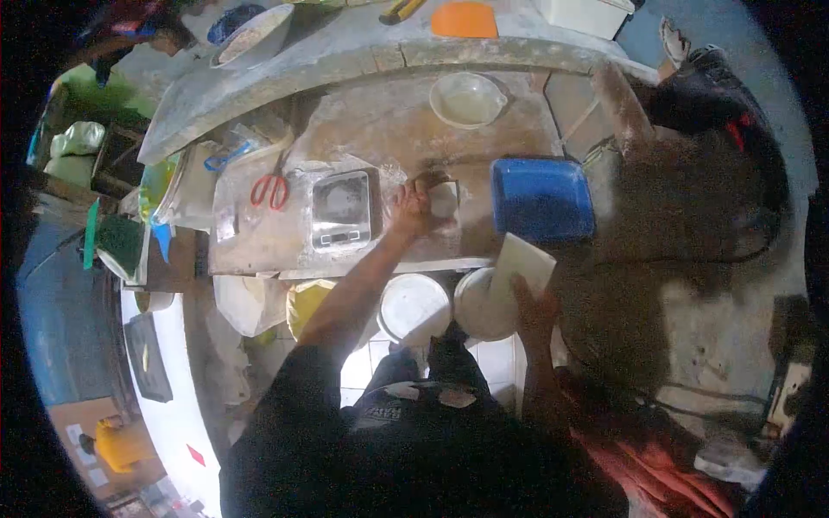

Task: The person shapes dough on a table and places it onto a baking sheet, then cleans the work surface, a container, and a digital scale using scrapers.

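On the floury wooden table [401, 246], my left hand [414, 205] curves its fingers around a pale, flat-looking lump [445, 199], partly hidden by the fingers. My right hand [537, 304] grips a cream-white rectangular dough scraper [527, 262] by its lower edge, over the table's near side. Just left of my left hand lies a kitchen scale [343, 207] dusted with flour. A blue tray [542, 198] is to the right of the pale lump, beyond the scraper.
Red-handled scissors [269, 192] lie left of the scale. A pale bowl [467, 100] stands at the back. White-lidded buckets [414, 307] are below the near edge. On the raised ledge [345, 67] sit an orange scraper [465, 20], a white container [589, 15] and a basin [252, 36].
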A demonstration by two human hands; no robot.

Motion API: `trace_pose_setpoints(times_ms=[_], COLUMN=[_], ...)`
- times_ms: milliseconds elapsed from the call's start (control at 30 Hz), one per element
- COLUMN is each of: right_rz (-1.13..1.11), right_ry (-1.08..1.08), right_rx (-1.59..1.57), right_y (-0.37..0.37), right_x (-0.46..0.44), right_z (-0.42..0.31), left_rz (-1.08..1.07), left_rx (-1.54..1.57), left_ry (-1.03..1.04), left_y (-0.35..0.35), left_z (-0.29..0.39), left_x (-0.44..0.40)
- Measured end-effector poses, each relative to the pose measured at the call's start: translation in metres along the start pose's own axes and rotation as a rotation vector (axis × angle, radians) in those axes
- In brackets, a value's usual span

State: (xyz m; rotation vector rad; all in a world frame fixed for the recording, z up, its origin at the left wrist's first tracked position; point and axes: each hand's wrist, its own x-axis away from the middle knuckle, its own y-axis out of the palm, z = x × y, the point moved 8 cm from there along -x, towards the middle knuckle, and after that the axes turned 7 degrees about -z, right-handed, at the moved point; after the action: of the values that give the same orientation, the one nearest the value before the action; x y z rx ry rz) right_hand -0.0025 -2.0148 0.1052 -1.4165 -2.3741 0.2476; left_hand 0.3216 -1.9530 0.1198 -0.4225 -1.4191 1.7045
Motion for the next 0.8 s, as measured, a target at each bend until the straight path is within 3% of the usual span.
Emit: trace_pose_setpoints(times_ms=[100, 167, 200, 233, 267, 300, 400, 467, 500, 533, 633, 700, 733, 800], right_rz=[-0.103, -0.274, -0.216, -0.159, -0.22, -0.28, -0.256, -0.213, -0.221, -0.232, -0.384, -0.32, -0.255, -0.362], right_ry=[-0.083, -0.173, -0.304, -0.439, -0.449, -0.462, -0.634, -0.731, -0.737, -0.725, -0.727, -0.82, -0.916, -0.796], right_rx=[-0.035, 0.035, 0.204, 0.374, 0.553, 0.729, 0.755, 0.994, 1.0, 1.069, 1.293, 1.267, 1.221, 1.241], right_y=[0.005, 0.024, 0.037, 0.054, 0.075, 0.097, 0.157, 0.186, 0.197, 0.21, 0.244, 0.25, 0.249, 0.235], right_x=[-0.011, -0.027, -0.049, -0.073, -0.092, -0.111, -0.168, -0.176, -0.172, -0.162, -0.072, -0.043, -0.035, -0.067], right_z=[-0.088, -0.112, -0.116, -0.123, -0.138, -0.153, -0.151, -0.153, -0.149, -0.143, -0.145, -0.133, -0.136, -0.149], left_rz=[0.104, 0.237, 0.235, 0.383, 0.532, 0.544, 0.665, 0.713, 0.792, 0.796, 0.768, 0.749, 0.73, 0.709], left_rx=[0.081, 0.744, 0.745, 0.61, 0.469, 0.467, 0.436, 0.664, 0.58, 0.588, 1.032, 1.123, 1.194, 1.219], left_ry=[0.053, 0.11, 0.11, 0.18, 0.243, 0.236, 0.212, 0.138, 0.159, 0.148, 0.077, 0.094, 0.115, 0.091], left_y=[0.0, -0.023, -0.033, -0.061, -0.087, -0.101, -0.131, -0.137, -0.146, -0.143, -0.13, -0.128, -0.129, -0.111], left_z=[-0.021, -0.041, -0.042, -0.037, -0.033, -0.037, -0.061, -0.095, -0.102, -0.115, -0.159, -0.166, -0.171, -0.188], left_x=[-0.005, 0.016, 0.031, 0.056, 0.082, 0.098, 0.145, 0.168, 0.185, 0.197, 0.215, 0.212, 0.206, 0.173])
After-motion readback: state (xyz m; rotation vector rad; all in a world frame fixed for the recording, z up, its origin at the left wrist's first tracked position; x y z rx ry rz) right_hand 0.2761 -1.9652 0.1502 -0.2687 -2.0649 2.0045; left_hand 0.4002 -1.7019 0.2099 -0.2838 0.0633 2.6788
